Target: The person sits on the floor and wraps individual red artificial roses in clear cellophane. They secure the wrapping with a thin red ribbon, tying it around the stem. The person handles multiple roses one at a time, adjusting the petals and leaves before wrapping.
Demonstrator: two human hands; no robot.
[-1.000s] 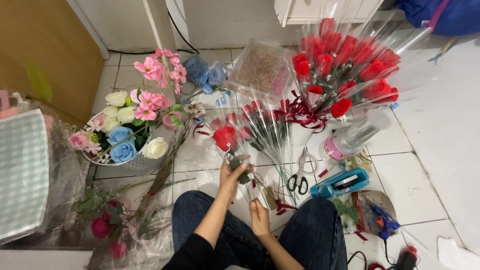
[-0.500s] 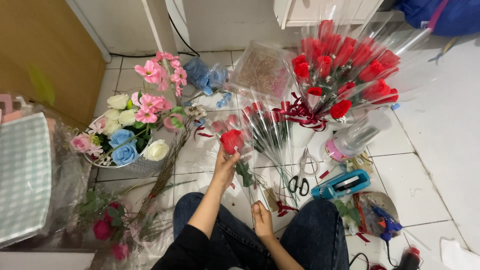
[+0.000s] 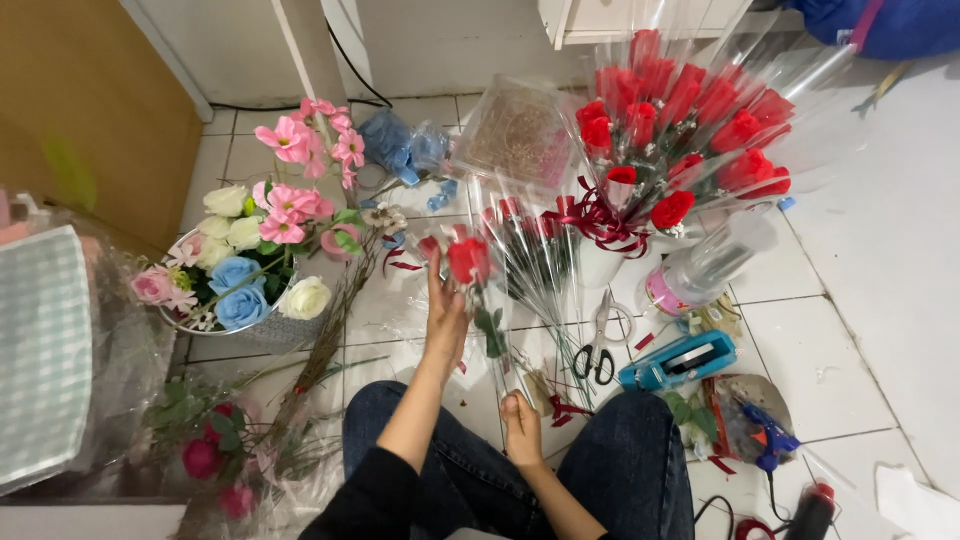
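Far out past the left hand sits a bowl of white, blue and pink roses, with taller pink blossoms rising behind it and darker pink flowers in wrapping lying nearer the knee. The left hand is stretched forward with its fingers laid flat along a single red rose, cradling the clear sleeve around it rather than clenching. The rose itself is a tight, bright red bud, upright, with green leaves lower on the stem and a glossy transparent cone wrapped about it. Lower down, close to the lap, the right hand is closed around the bottom end of that wrapped stem. Just beyond the right hand lie more sleeved red roses on the tiles, and scissors rest a little to its right. Further right stands a big bunch of wrapped red roses tied with dark red ribbon, then a blue tape dispenser and a blue glue gun.
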